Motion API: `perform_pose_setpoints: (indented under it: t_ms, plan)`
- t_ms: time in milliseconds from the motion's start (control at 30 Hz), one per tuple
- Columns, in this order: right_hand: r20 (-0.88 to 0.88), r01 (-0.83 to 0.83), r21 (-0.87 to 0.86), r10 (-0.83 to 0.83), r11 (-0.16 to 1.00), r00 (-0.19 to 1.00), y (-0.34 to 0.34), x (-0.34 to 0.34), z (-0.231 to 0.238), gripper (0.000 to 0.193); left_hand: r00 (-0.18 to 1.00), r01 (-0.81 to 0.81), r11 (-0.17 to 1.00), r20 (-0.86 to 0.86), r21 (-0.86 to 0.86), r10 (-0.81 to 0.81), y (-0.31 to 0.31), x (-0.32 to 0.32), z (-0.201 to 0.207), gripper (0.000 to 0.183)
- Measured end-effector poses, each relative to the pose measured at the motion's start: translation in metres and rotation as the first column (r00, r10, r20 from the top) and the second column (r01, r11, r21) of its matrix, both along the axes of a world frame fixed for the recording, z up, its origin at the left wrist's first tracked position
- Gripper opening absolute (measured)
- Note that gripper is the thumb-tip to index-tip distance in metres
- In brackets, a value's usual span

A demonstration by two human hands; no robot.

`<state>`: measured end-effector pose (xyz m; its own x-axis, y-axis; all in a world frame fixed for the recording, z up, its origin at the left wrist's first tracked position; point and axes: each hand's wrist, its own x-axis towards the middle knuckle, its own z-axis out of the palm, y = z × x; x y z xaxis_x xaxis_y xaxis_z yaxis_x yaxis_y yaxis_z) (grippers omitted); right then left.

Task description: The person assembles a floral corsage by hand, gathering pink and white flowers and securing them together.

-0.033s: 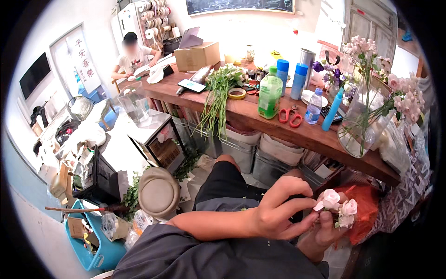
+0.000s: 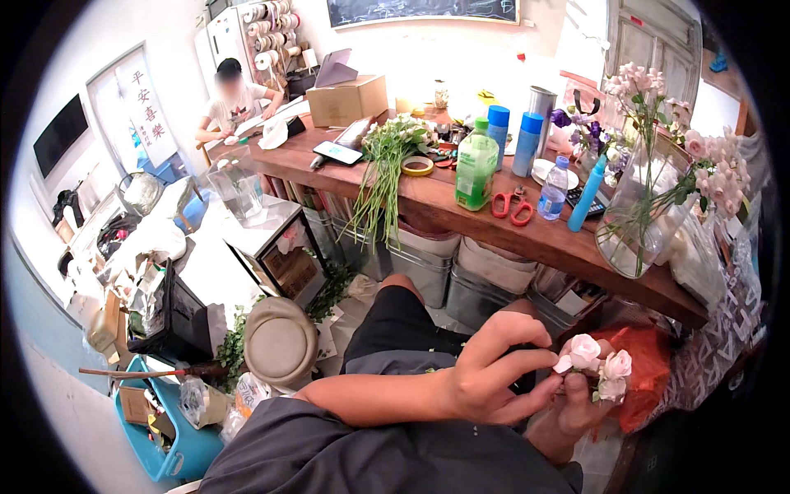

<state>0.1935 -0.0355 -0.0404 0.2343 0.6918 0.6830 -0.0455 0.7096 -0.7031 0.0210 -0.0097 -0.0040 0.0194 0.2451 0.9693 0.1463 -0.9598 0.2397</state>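
Observation:
Down at the lower right, my right hand [image 2: 571, 413] is closed around the base of a small bunch of pale pink roses [image 2: 611, 379], its thumb pressed just below the blooms. My left hand [image 2: 499, 372] reaches across from the left, with thumb and index finger pinched on a pale petal [image 2: 563, 364] at the bunch's left side. The rose stems are mostly hidden by my fingers. Directly behind the blooms is an orange-red plastic bag [image 2: 646, 370].
The wooden table [image 2: 428, 193] ahead holds red-handled scissors [image 2: 512, 206], a green bottle [image 2: 477, 165], blue spray cans, tape [image 2: 417, 166] and cut flowers [image 2: 393, 152]. A glass vase [image 2: 629, 239] stands at its right end. A stool [image 2: 281, 342] and blue bin [image 2: 152, 445] are left. Another person [image 2: 234, 107] sits far left.

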Motion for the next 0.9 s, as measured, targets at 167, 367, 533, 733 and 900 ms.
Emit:
perform_pose_setpoints:
  t_ms: [167,367,533,733,900]
  plan:
    - [-0.046,0.01,-0.036,-0.011,0.999,0.999,0.006,0.004,-0.007,0.045,0.992,-0.095,0.995,-0.081,-0.008,0.094,0.002,-0.008,0.001,0.027]
    - [-0.044,-0.069,0.095,0.073,0.993,0.996,0.011,0.007,-0.012,0.064,0.993,-0.106,0.993,-0.055,-0.058,0.103,-0.001,-0.007,0.007,0.03]
    - [0.062,-0.079,0.084,0.074,0.993,0.995,0.008,0.009,-0.005,0.061,0.992,-0.106,0.994,-0.067,-0.01,0.105,0.0,-0.006,0.019,0.034]
    - [0.036,-0.09,0.162,0.085,0.983,0.996,0.01,0.001,-0.003,0.06,0.99,-0.049,0.995,-0.131,0.083,0.06,0.012,-0.006,0.016,0.034]
    - [0.049,0.006,0.205,-0.016,0.979,0.999,0.015,-0.008,0.014,0.03,0.988,0.064,0.995,-0.143,0.077,-0.052,0.011,-0.008,0.012,0.031]
